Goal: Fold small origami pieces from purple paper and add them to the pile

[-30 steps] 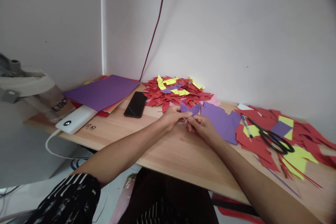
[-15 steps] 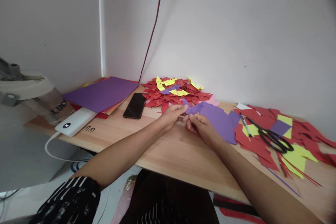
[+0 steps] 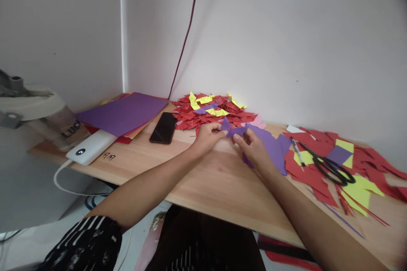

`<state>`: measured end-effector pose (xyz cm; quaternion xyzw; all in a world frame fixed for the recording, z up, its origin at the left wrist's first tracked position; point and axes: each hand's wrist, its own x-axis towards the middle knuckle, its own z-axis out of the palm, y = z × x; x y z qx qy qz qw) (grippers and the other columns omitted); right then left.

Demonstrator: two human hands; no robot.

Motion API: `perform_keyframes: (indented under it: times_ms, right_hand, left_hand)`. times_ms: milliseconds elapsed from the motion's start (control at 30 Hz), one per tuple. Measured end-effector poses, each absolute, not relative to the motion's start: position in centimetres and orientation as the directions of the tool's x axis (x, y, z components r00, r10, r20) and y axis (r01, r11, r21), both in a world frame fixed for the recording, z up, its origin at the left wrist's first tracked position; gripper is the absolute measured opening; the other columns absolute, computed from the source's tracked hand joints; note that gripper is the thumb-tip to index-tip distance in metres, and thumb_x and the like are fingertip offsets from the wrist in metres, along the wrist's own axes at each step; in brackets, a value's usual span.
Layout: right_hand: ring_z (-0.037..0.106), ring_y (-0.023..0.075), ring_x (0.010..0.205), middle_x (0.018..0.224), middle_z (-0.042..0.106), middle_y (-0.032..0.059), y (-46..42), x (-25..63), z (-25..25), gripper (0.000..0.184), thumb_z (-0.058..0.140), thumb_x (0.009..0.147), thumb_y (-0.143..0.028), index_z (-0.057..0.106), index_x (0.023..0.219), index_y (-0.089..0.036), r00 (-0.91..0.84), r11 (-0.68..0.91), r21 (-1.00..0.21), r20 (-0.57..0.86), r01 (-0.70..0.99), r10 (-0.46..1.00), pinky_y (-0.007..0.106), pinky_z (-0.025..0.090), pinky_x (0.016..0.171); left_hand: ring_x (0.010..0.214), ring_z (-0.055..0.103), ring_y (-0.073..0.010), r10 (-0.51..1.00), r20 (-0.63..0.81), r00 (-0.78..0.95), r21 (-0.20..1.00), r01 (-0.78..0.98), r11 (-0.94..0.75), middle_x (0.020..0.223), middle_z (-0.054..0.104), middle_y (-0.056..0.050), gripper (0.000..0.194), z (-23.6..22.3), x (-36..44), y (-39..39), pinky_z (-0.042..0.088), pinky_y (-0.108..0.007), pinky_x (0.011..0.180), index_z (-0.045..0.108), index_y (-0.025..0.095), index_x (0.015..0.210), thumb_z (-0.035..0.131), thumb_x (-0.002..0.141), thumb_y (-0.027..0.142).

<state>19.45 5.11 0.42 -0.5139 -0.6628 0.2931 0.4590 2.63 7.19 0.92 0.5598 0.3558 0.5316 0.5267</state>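
Note:
A small folded purple paper [image 3: 226, 124] is held between my two hands above the wooden table [image 3: 203, 190]. My left hand [image 3: 209, 135] pinches its left part between thumb and fingers. On the other side, my right hand [image 3: 251, 146] has its thumb and fingers closed on the paper's right part. Behind my right hand lies a larger purple sheet [image 3: 270, 148], partly covered by it. Just beyond my hands is a pile of folded red paper pieces [image 3: 190, 120], with some yellow and purple ones on top.
To the left are a black phone [image 3: 163, 128], a white power bank [image 3: 90, 148] with a cable, and a stack of coloured sheets [image 3: 127, 112]. Black scissors [image 3: 333, 169], a pen [image 3: 297, 151] and red and yellow paper scraps [image 3: 359, 194] lie to the right.
My right hand has moved slightly right, away from my left hand. The folded paper now shows stretched between them, its two points no longer standing side by side.

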Motion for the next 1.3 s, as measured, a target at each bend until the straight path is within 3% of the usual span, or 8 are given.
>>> perform_keyframes:
  times_ms: [167,333,500,700,833,1000,1133,1300]
  right_hand:
    - [0.059,0.0207,0.093,0.113,0.064,0.0089,5.1,20.0,1.0,0.033,0.062,0.083,-0.038,0.059,0.111,-0.021,-0.063,0.478,-0.733,0.516,0.483,0.854,0.032,0.047,0.073]
    - [0.06,0.0208,0.099,0.105,0.065,0.0073,4.7,19.8,1.1,0.016,0.06,0.087,-0.031,0.06,0.1,-0.022,-0.107,0.567,-0.634,0.612,0.526,0.784,0.033,0.048,0.08]
    - [0.06,0.0204,0.098,0.107,0.062,0.0083,4.4,19.8,1.5,0.01,0.059,0.089,-0.027,0.057,0.097,-0.022,-0.082,0.65,-0.562,0.721,0.511,0.688,0.035,0.049,0.079]
    - [0.06,0.0222,0.101,0.108,0.063,0.0087,3.9,19.9,2.2,0.005,0.059,0.089,-0.025,0.057,0.094,-0.024,-0.12,0.712,-0.406,0.818,0.572,0.563,0.037,0.05,0.078]
    - [0.059,0.0252,0.107,0.111,0.064,0.0098,3.6,20.0,2.7,0.017,0.064,0.086,-0.03,0.057,0.101,-0.025,-0.119,0.715,-0.317,0.865,0.623,0.487,0.043,0.049,0.086]
    - [0.063,0.0247,0.1,0.102,0.069,0.0082,3.8,20.0,2.6,0.01,0.063,0.088,-0.03,0.062,0.097,-0.025,-0.197,0.73,-0.246,0.864,0.637,0.463,0.045,0.047,0.091]
    - [0.063,0.0239,0.093,0.093,0.07,0.0065,3.8,20.0,2.1,0.009,0.058,0.09,-0.031,0.064,0.093,-0.025,-0.186,0.678,-0.319,0.807,0.662,0.561,0.042,0.047,0.087]
    - [0.062,0.0195,0.08,0.086,0.068,0.0044,3.4,19.7,2.1,0.01,0.058,0.089,-0.031,0.063,0.088,-0.023,-0.068,0.567,-0.543,0.682,0.619,0.728,0.034,0.048,0.075]
  left_hand:
    - [0.076,0.056,-0.0141,0.91,0.36,0.206,0.928,0.028,-0.373,0.078,0.064,-0.003,0.008,0.8,2.6,7.2,0.041,-0.024,0.071,0.068,0.014,0.073,0.066,0.074,0.021]
    - [0.085,0.058,-0.0166,0.832,0.52,0.19,0.83,0.115,-0.545,0.087,0.065,-0.005,0.009,0.9,2.6,6.9,0.043,-0.027,0.076,0.069,0.016,0.073,0.064,0.08,0.019]
    - [0.092,0.055,-0.0182,0.613,0.762,0.207,0.561,0.263,-0.785,0.092,0.067,-0.006,0.015,1.5,2.2,6.2,0.044,-0.033,0.084,0.074,0.022,0.086,0.059,0.088,0.02]
    - [0.093,0.054,-0.0185,0.468,0.861,0.198,0.377,0.369,-0.85,0.093,0.068,-0.007,0.019,2.0,2.0,5.9,0.045,-0.035,0.085,0.074,0.023,0.09,0.055,0.091,0.023]
    - [0.093,0.054,-0.0188,0.475,0.86,0.188,0.377,0.393,-0.838,0.093,0.068,-0.006,0.018,2.0,2.0,5.9,0.045,-0.035,0.086,0.073,0.023,0.089,0.056,0.091,0.023]
    - [0.092,0.055,-0.0192,0.511,0.831,0.223,0.413,0.369,-0.833,0.093,0.068,-0.008,0.018,1.8,2.1,6.0,0.044,-0.035,0.085,0.073,0.021,0.091,0.055,0.091,0.022]
    - [0.088,0.057,-0.0199,0.553,0.777,0.301,0.471,0.307,-0.827,0.088,0.068,-0.008,0.019,1.7,2.4,5.8,0.043,-0.035,0.084,0.072,0.019,0.085,0.054,0.091,0.021]
    - [0.082,0.059,-0.0193,0.69,0.669,0.275,0.642,0.254,-0.723,0.082,0.068,-0.007,0.016,1.9,2.6,5.6,0.043,-0.031,0.079,0.07,0.018,0.08,0.057,0.087,0.023]
